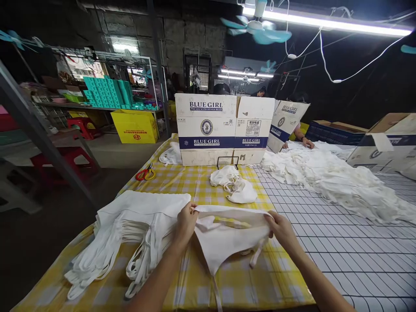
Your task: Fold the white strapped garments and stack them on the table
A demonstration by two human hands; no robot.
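Stretched between my two hands is a white cloth garment (224,240), wide at the top, narrowing to a point with a thin strap hanging down. My left hand (186,223) pinches its upper left corner, and my right hand (278,226) grips the upper right corner. Beside my left hand lies a neat stack of white strapped garments (139,208), their straps trailing toward the table's near edge. Beyond the held piece, a small crumpled heap of white garments (234,184) rests on the yellow checked tablecloth (195,182).
Red-and-yellow-handled scissors (145,173) lie at the left edge. A white beer carton (208,130) stands across the table's far side. To the right spreads a large pile of white cloth (325,177), where another person's hand (308,143) works. A metal post (48,134) rises at left.
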